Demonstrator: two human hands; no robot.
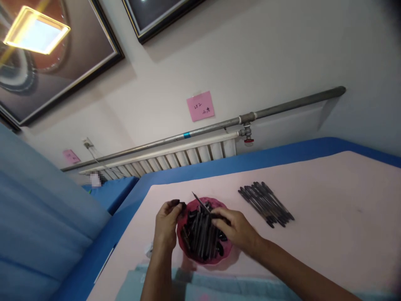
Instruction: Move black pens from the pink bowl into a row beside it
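Observation:
A pink bowl (209,262) with a scalloped rim holds a heap of black pen parts (203,234), long barrels with small dark caps around them. My right hand (234,228) is over the bowl's right side, pinching an uncapped pen (202,203) whose bare tip points up and to the left. At the bowl's left rim, my left hand (167,221) has its fingers closed on a small black piece that looks like a pen cap (181,205). Right of the bowl, several capped black pens (266,205) lie side by side in a slanted row.
Pale pink paper (332,196) covers the blue table (294,151). Light blue cloth (225,286) lies along the near edge, and a small white item (148,250) sits left of the bowl. A radiator (188,156) and pipe (216,126) run behind; a blue curtain (37,217) hangs left.

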